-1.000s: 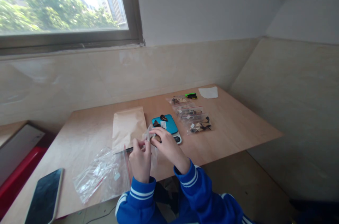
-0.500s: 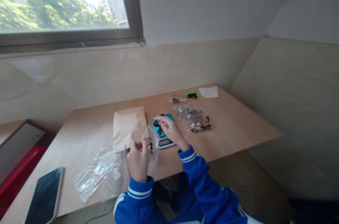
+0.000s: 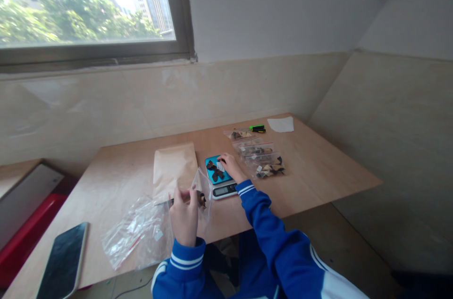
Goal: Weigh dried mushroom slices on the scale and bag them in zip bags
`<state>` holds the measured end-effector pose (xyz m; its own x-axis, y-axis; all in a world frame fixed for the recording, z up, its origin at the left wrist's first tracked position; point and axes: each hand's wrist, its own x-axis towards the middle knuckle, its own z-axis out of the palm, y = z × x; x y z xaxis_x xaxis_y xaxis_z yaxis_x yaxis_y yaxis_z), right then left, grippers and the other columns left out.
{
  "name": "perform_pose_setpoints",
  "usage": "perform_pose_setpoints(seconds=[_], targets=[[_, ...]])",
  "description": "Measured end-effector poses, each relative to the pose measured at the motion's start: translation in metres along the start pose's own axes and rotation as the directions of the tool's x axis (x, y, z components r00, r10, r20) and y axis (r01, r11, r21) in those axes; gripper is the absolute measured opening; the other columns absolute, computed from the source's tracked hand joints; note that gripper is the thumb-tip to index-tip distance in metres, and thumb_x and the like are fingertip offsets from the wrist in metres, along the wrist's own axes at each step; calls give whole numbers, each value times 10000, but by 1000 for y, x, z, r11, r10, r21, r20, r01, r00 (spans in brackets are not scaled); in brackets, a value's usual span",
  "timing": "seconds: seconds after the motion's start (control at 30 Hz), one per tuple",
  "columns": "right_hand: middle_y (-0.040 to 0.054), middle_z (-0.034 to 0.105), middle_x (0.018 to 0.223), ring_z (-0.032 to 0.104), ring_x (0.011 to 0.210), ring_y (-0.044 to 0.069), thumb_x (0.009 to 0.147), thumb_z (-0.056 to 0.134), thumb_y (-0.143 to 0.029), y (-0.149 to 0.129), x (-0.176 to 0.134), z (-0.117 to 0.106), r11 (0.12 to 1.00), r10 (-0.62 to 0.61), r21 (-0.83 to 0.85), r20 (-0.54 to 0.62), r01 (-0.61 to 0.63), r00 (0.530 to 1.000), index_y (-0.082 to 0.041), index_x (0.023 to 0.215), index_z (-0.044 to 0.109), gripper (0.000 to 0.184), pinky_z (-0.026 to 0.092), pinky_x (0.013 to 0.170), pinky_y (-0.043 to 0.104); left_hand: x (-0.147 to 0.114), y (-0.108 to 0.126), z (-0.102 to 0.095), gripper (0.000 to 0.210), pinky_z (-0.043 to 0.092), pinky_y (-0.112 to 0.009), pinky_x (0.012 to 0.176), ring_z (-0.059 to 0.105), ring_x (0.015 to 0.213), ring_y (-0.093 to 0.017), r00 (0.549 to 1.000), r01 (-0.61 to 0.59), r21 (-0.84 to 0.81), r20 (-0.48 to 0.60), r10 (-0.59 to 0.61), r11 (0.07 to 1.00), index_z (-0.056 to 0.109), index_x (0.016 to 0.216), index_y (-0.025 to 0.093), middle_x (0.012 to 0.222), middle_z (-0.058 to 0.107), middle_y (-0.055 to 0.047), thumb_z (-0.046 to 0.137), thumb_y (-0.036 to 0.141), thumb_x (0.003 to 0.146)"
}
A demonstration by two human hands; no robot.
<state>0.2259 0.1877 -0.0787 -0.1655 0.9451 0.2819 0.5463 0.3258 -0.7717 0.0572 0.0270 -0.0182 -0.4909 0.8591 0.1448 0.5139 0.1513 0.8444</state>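
Observation:
My left hand [image 3: 184, 216] pinches the edge of a clear zip bag [image 3: 203, 180], which hangs partly open beside the scale. Dark and tan flaky pieces [image 3: 202, 199] show inside the bag. Over the right side of a kitchen scale [image 3: 225, 190] with a blue top, my right hand [image 3: 231, 167] has its fingers curled together on what looks like a dark piece. Several dark, curled pieces [image 3: 215, 174] lie on the blue top, left of those fingers. What kind of pieces they are, I cannot make out.
A brown paper bag [image 3: 176, 167] lies behind my left hand, with loose clear plastic bags [image 3: 138, 233] in front. Filled zip bags [image 3: 265, 162] are lined up right of the scale. Green-and-black tools [image 3: 257, 128], white paper [image 3: 281, 124] and a phone [image 3: 62, 261] also lie there.
My right hand has moved right and down from above the scale's left part, its fingers now curled at the right side. My left hand still holds the bag in place.

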Motion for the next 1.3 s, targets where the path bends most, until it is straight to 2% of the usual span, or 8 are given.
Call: perform_pose_setpoints(seconds=[0.23, 0.37, 0.43, 0.5, 0.67, 0.8, 1.0, 1.3], targets=[[120, 728, 1005, 685, 910, 184, 859, 555, -192, -38, -26, -22, 979, 4, 204, -2, -4, 1000, -116, 1032, 691, 233, 541, 819, 315, 0, 2, -1, 177, 491, -310, 657, 688, 678, -209, 999, -47, 23, -9, 48, 999, 449, 704, 250, 712, 707, -21, 498, 383, 809], [102, 722, 1040, 691, 872, 177, 843, 604, -299, -78, -50, -35, 882, -40, 469, 178, -49, 983, -140, 1087, 686, 303, 559, 766, 294, -1, 7, -1, 188, 477, -312, 641, 680, 662, -214, 1000, -28, 23, -1, 28, 999, 446, 697, 250, 671, 682, -11, 495, 399, 799], [89, 715, 1063, 687, 878, 177, 821, 638, -294, -94, -58, -40, 866, -89, 495, 285, -67, 954, -159, 1100, 685, 314, 558, 779, 296, -2, 10, -2, 193, 469, -306, 619, 677, 658, -216, 1000, 2, 17, 15, -2, 1000, 451, 706, 251, 663, 675, -11, 500, 415, 794], [77, 704, 1089, 678, 918, 176, 844, 620, -297, -102, -60, -43, 888, -128, 459, 309, -30, 942, -179, 1113, 680, 299, 550, 810, 297, -3, 12, -2, 199, 468, -301, 610, 677, 659, -216, 1000, 22, 10, 22, -22, 1000, 457, 713, 251, 674, 678, -15, 505, 426, 792], [94, 668, 1114, 624, 1042, 174, 933, 471, -214, -84, -42, -29, 982, -95, 170, 53, 84, 994, -162, 1092, 665, 257, 496, 917, 315, -4, 10, -4, 211, 480, -322, 668, 684, 708, -228, 1000, -1, 8, 6, 1, 1000, 473, 713, 250, 690, 690, -24, 494, 441, 799], [128, 599, 1214, 544, 1178, 205, 839, 551, -81, -55, -22, 2, 993, -78, -81, 107, 86, 991, -158, 1167, 624, 345, 407, 1040, 378, -4, 7, -5, 215, 479, -338, 696, 677, 693, -233, 1000, -5, 30, 3, 5, 1000, 478, 718, 249, 667, 677, -15, 501, 446, 799], [144, 652, 1059, 589, 1069, 236, 769, 538, 36, -33, -7, 34, 986, -34, -154, 171, 61, 985, -124, 984, 688, 307, 438, 984, 393, -5, 9, -8, 184, 470, -290, 634, 688, 709, -213, 999, 36, 4, 13, -36, 999, 475, 743, 241, 749, 706, -36, 510, 406, 816], [100, 716, 1039, 647, 994, 195, 816, 479, 8, -29, 0, 18, 989, -65, -123, 115, 79, 991, -151, 968, 729, 333, 474, 934, 309, -4, 7, -8, 193, 460, -294, 644, 681, 717, -217, 999, 47, 27, 17, -47, 999, 464, 738, 243, 730, 693, -33, 506, 417, 810]])
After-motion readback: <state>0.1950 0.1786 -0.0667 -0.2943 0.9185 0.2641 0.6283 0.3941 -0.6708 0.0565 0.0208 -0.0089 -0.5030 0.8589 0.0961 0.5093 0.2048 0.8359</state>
